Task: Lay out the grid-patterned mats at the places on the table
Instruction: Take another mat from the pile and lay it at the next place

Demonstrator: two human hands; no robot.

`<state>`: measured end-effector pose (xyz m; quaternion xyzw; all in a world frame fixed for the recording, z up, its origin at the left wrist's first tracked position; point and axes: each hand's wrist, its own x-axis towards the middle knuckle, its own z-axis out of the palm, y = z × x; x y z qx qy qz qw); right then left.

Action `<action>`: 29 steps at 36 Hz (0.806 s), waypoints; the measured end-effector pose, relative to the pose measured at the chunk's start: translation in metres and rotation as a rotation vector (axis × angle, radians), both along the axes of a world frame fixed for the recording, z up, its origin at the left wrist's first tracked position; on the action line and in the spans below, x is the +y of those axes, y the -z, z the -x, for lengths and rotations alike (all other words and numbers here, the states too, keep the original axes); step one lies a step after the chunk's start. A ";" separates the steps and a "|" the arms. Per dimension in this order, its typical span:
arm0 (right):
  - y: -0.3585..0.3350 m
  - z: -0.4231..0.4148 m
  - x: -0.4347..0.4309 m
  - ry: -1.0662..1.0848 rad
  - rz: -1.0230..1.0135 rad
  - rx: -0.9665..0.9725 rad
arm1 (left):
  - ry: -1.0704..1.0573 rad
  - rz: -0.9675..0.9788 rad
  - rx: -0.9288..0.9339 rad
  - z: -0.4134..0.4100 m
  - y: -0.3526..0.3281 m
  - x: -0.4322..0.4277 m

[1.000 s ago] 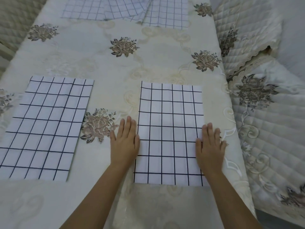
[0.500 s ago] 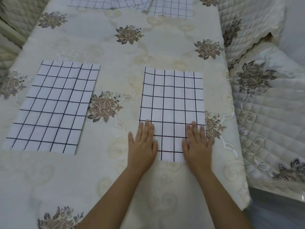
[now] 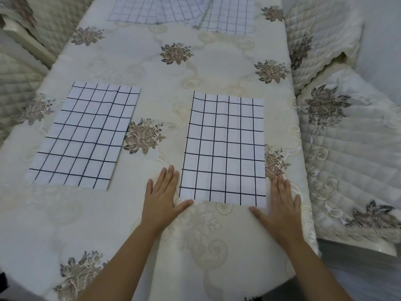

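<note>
Two white cloth mats with a black grid pattern lie flat on the desk, which is covered by a cream embroidered tablecloth (image 3: 134, 213) with brown flower motifs. I read the spacing as deliberate: the left grid mat (image 3: 82, 135) and the right grid mat (image 3: 224, 148) sit well apart, each squared to the near edge like a place setting. More grid mats (image 3: 184, 14) lie overlapping at the far end of the desk (a supply pile or far places, I cannot tell which).

My left hand (image 3: 161, 198) lies palm down on the tablecloth just beside the right mat's near left corner, its thumb touching that corner. My right hand (image 3: 280, 205) lies flat at the near right corner, fingers along the mat's right edge, thumb stretched under its near edge. Both hands are spread wide, fingers apart, gripping nothing. I judge they bracket the mat to square and smooth it. Quilted cream chair covers (image 3: 347, 148) flank the desk.
</note>
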<state>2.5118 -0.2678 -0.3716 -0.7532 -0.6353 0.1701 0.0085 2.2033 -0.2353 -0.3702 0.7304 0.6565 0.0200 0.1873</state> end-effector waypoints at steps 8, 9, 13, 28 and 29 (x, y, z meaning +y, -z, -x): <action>-0.004 0.001 0.001 0.001 0.004 0.003 | -0.047 -0.016 -0.004 -0.003 0.000 -0.002; -0.004 0.001 0.001 0.002 0.003 0.004 | -0.047 -0.017 0.004 -0.004 -0.001 -0.002; -0.004 0.001 0.000 -0.010 -0.007 0.005 | -0.088 -0.010 -0.036 -0.007 -0.002 -0.004; -0.060 0.059 0.027 0.470 -0.216 0.742 | -1.100 0.145 -1.071 0.022 -0.076 -0.009; -0.065 0.073 0.026 0.439 -0.202 0.756 | -1.093 0.149 -1.088 0.030 -0.080 -0.013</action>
